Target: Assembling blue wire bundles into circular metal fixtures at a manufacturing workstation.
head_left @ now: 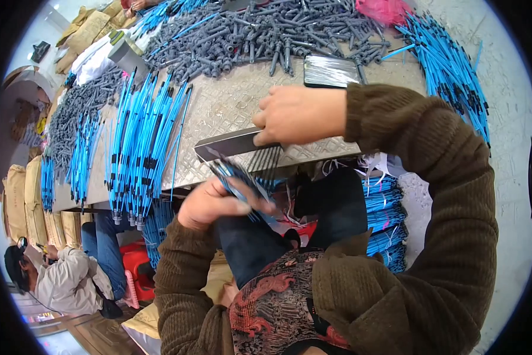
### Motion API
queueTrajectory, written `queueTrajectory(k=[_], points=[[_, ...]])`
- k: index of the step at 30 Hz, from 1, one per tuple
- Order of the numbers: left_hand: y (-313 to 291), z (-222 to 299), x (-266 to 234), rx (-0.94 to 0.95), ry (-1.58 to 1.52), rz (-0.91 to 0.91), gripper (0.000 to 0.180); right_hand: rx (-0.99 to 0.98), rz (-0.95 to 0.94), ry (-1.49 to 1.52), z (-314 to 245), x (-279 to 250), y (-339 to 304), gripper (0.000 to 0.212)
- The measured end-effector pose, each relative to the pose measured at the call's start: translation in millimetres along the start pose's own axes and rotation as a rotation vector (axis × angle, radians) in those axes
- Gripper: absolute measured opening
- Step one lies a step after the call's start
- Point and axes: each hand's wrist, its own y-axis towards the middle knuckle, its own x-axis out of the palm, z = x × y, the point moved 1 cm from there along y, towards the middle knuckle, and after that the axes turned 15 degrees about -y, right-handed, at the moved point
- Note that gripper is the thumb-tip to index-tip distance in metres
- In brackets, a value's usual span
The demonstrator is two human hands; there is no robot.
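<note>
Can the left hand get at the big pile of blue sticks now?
Probably yes: the pile lies close on its left with nothing visible between, though the left hand seems busy gripping other sticks.

Through the head camera I look down into what I take for an assembly workshop: a worktable (pixel 218 109) bears a heap of grey plastic parts (pixel 248 38) and bundles of blue rods (pixel 137 139). I also see brown packages (pixel 17 201) and another person (pixel 65 284) nearby.
</note>
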Motion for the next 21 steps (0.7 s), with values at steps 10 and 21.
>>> queueTrajectory(k=[10, 21], points=[[-81.4, -32.8, 90.4, -0.456, 0.225, 0.223, 0.028, 0.015, -0.060, 0.481, -168.8, 73.0, -30.4, 0.031], [-83.0, -47.1, 115.4, 0.297, 0.927, 0.065, 0.018, 0.110, -0.078, 0.928, -230.0, 79.5, -34.6, 0.041]])
